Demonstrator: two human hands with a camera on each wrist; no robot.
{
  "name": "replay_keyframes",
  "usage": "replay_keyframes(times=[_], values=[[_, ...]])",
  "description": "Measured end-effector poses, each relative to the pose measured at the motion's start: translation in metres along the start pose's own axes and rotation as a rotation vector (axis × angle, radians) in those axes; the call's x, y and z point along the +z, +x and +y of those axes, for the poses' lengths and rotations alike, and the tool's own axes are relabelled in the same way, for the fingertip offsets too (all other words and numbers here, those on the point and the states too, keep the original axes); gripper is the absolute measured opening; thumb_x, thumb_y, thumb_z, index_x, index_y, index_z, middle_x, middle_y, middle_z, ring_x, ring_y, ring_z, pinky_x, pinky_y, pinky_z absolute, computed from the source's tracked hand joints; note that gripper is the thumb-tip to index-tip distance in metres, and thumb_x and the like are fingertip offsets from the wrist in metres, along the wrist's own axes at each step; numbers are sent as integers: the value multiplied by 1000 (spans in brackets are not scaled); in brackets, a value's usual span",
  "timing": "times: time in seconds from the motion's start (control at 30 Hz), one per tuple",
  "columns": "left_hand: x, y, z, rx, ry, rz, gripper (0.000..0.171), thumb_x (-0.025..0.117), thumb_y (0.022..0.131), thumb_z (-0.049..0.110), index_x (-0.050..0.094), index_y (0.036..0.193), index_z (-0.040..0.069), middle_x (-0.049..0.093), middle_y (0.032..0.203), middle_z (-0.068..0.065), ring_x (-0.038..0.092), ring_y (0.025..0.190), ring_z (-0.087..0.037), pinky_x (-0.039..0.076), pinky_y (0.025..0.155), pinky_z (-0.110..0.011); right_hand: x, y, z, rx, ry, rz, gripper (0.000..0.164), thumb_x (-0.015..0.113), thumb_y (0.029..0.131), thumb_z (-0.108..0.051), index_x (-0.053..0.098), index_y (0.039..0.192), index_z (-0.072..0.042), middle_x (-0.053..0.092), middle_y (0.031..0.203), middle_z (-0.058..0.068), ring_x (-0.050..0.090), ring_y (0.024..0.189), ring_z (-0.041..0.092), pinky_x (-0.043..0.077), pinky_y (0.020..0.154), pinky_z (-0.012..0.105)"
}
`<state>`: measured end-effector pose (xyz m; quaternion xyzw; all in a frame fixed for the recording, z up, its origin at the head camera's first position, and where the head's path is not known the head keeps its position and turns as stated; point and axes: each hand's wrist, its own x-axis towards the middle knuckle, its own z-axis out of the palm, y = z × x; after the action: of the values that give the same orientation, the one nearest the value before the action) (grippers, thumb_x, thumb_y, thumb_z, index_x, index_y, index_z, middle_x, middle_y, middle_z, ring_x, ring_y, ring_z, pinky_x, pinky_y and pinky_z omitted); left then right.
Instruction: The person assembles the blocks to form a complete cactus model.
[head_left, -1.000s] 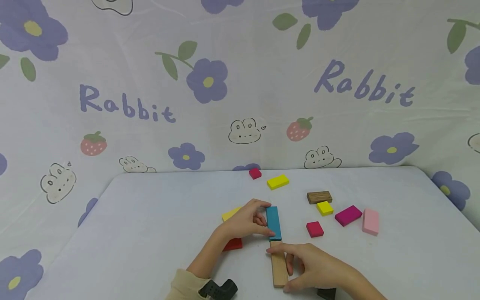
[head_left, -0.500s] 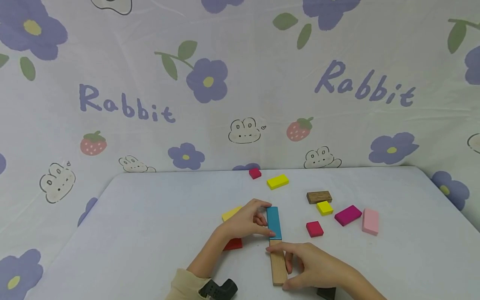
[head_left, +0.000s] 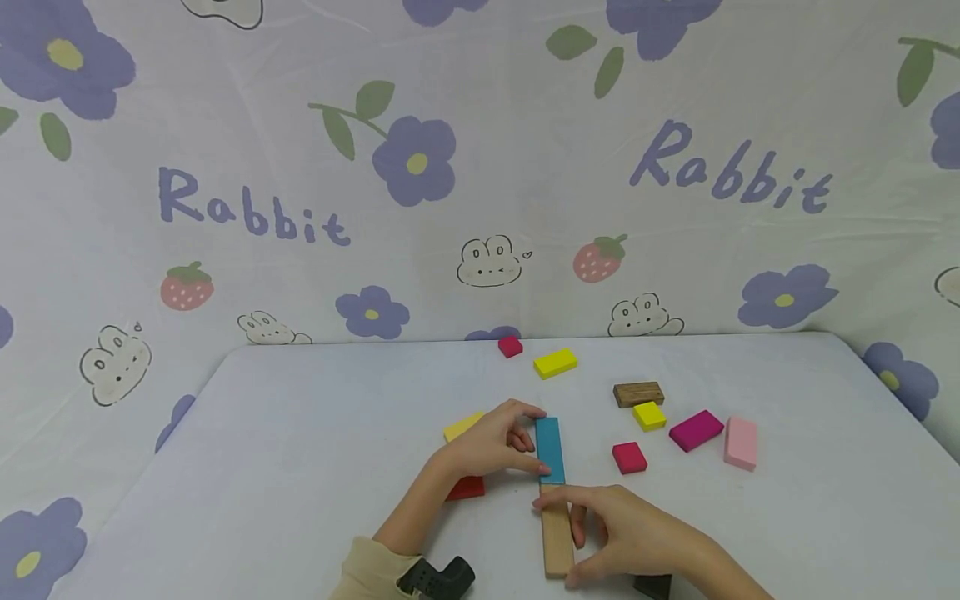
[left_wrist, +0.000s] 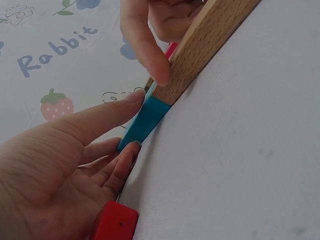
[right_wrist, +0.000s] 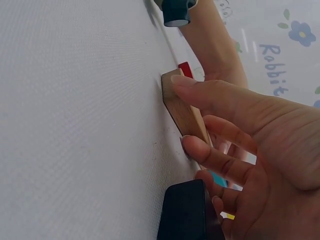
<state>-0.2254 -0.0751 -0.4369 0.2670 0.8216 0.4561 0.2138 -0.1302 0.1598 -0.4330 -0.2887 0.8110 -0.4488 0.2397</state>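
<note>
A blue block (head_left: 550, 450) and a light wooden block (head_left: 557, 533) lie end to end in one line on the white table. My left hand (head_left: 483, 442) holds the blue block from its left side, thumb by the near end and index finger at the far end. From the right, my right hand (head_left: 633, 529) grips the wooden block lengthwise, its index finger by the joint and its thumb at the near end. In the left wrist view the ends of the blue block (left_wrist: 145, 120) and wooden block (left_wrist: 192, 55) meet.
Beside my left arm lie a red block (head_left: 467, 488) and a partly hidden yellow block (head_left: 461, 428). Several more blocks are scattered farther back and right, among them magenta (head_left: 697, 431), pink (head_left: 741, 443) and dark brown (head_left: 638, 394). A dark block-shaped thing (right_wrist: 184, 210) sits below my right fingers.
Both blocks have shifted together slightly, first away from me, then back toward me, staying in line. My hands keep nearly the same place and hold.
</note>
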Motion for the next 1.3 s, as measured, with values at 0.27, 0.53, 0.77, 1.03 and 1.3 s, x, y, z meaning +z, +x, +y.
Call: replay_keyframes(times=[0.27, 0.53, 0.77, 1.03, 1.3], values=[[-1, -1, 2, 5, 0, 5, 56, 82, 93, 14, 58, 142, 2, 60, 112, -5, 57, 90, -8, 51, 82, -12, -1, -1, -11, 36, 5, -11, 60, 94, 81, -22, 67, 135, -19, 60, 86, -4, 54, 78, 9, 44, 65, 20], [-1, 1, 2, -3, 19, 17, 46, 80, 95, 16, 64, 136, 4, 64, 101, -2, 58, 86, -7, 52, 81, -12, 0, -1, -12, 25, -4, -26, 55, 95, 80, -19, 68, 128, -21, 59, 86, -5, 54, 81, 8, 39, 64, 20], [-1, 0, 3, 3, 20, 25, 43, 80, 96, 16, 66, 134, 4, 65, 104, -3, 59, 86, -6, 52, 82, -12, 1, -1, -10, 12, -8, -32, 55, 95, 79, -18, 68, 127, -22, 58, 86, -6, 54, 82, 6, 39, 64, 20], [-2, -3, 7, 18, 46, 29, 49, 78, 97, 16, 63, 142, 3, 65, 133, -12, 62, 90, -8, 54, 87, -14, -5, -3, -2, -33, -61, -55, 58, 92, 84, -35, 65, 134, -23, 60, 92, -9, 56, 87, 5, 45, 66, 20], [1, -12, 12, 18, 92, 105, 51, 78, 98, 20, 61, 144, 5, 62, 141, -13, 64, 122, -28, 57, 104, -36, -12, -15, -14, -28, -41, 12, 59, 93, 83, -27, 65, 134, -19, 65, 98, -4, 60, 84, 10, 55, 71, 24]])
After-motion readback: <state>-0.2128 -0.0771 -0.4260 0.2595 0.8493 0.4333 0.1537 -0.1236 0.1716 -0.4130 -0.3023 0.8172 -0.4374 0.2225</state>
